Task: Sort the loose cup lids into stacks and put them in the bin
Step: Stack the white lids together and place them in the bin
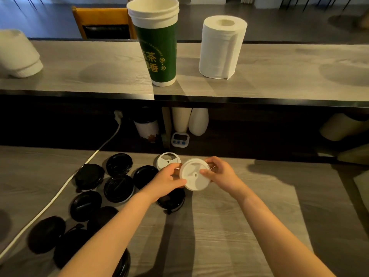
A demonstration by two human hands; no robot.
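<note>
Above the worktop (pixel 229 226), my left hand (pixel 167 179) and right hand (pixel 220 173) both pinch one white lid (pixel 194 174); I should keep it level to stack neatly.

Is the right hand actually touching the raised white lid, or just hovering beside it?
Touching. The head view shows the right hand pinching the raised white lid, thumb on its top face; the left hand grips the opposite edge.
</note>
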